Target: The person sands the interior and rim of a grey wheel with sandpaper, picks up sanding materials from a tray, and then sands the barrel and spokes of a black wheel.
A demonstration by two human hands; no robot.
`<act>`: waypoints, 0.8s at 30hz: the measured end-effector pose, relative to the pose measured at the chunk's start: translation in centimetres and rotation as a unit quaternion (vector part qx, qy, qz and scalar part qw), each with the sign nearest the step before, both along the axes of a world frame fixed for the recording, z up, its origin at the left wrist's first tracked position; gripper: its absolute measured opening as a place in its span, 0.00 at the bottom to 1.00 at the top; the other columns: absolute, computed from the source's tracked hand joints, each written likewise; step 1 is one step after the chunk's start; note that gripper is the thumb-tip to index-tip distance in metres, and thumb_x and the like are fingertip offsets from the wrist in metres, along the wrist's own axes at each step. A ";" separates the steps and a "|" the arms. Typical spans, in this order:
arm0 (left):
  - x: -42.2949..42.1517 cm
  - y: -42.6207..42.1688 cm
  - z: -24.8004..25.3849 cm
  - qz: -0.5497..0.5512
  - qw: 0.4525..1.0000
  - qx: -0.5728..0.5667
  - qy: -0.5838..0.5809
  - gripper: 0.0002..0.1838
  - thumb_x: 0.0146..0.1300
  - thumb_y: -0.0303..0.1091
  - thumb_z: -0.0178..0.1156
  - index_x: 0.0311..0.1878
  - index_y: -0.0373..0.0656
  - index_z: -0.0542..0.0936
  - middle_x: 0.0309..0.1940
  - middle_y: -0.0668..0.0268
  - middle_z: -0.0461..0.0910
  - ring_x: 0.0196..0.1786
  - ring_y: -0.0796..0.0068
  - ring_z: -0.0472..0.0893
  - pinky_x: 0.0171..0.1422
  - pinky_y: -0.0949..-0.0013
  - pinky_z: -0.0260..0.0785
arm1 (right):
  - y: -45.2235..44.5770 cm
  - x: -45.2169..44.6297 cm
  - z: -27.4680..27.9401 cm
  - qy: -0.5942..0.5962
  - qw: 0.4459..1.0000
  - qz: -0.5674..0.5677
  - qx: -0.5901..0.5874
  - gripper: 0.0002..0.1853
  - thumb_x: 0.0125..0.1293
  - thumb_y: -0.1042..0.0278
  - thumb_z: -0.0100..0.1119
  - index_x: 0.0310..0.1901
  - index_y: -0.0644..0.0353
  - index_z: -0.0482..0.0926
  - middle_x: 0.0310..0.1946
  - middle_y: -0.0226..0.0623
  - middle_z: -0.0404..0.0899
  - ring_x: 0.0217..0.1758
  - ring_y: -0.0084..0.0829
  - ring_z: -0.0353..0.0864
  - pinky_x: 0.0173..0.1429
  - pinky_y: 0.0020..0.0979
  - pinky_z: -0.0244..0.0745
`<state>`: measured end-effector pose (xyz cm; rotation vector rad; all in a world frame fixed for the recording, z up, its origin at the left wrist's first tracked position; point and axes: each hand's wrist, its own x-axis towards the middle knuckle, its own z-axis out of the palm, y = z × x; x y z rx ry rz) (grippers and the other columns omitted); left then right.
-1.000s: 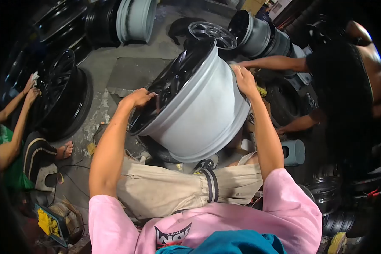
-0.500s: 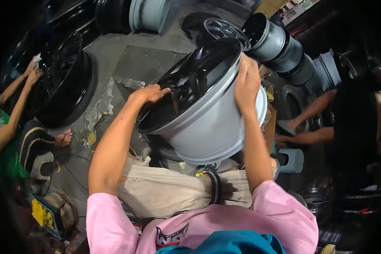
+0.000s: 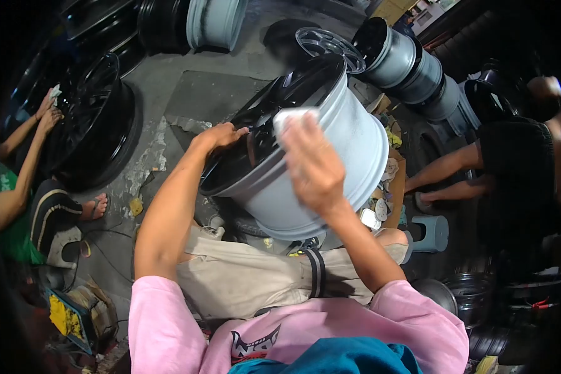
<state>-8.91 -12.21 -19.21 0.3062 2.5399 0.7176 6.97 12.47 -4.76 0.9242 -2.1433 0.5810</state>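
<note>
At lower centre, the pink shirt (image 3: 380, 324) is showing creased print (image 3: 255, 345), its large letters perhaps reading "JDM"

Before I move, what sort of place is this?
Probably a workshop where wheels are worked on. A large wheel rim is in hand, a row of more rims lies at the far right, and a person in green sits beside a black wheel.

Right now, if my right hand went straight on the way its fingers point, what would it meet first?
Most likely the black face of the wheel, with the white pad in your right hand touching first; the hand is blurred, and one view leaves the gap unclear.
</note>
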 end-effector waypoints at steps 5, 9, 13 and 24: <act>1.6 0.4 1.9 0.038 0.999 0.026 -0.007 0.41 0.77 0.68 0.46 0.47 0.32 0.87 0.45 0.41 0.86 0.50 0.46 0.86 0.56 0.49 0.74 | 2.1 -7.4 2.3 0.009 0.989 -0.080 -0.122 0.16 0.77 0.72 0.54 0.60 0.66 0.84 0.60 0.51 0.84 0.71 0.47 0.79 0.73 0.41 0.73; 0.6 0.0 1.7 0.031 0.999 0.021 -0.014 0.39 0.77 0.66 0.47 0.50 0.32 0.86 0.51 0.41 0.84 0.57 0.43 0.83 0.62 0.48 0.72 | 9.3 -21.7 0.9 -0.257 0.904 -0.187 -0.286 0.23 0.77 0.50 0.55 0.56 0.61 0.87 0.46 0.49 0.90 0.51 0.33 0.87 0.58 0.34 0.75; 0.6 -1.3 1.1 0.044 0.998 -0.009 -0.033 0.39 0.77 0.66 0.46 0.52 0.32 0.86 0.56 0.40 0.84 0.62 0.40 0.82 0.66 0.46 0.72 | 9.5 -23.9 -0.2 -0.323 0.865 -0.178 -0.340 0.25 0.78 0.50 0.55 0.58 0.65 0.86 0.53 0.47 0.89 0.55 0.33 0.86 0.61 0.33 0.75; -2.6 -1.2 -2.6 0.120 0.992 0.035 0.013 0.35 0.73 0.66 0.54 0.40 0.36 0.88 0.43 0.46 0.88 0.54 0.47 0.86 0.59 0.51 0.74 | -6.7 7.7 -7.8 -0.106 0.990 -0.005 -0.094 0.24 0.66 0.74 0.66 0.64 0.61 0.82 0.69 0.43 0.76 0.76 0.47 0.73 0.79 0.51 0.67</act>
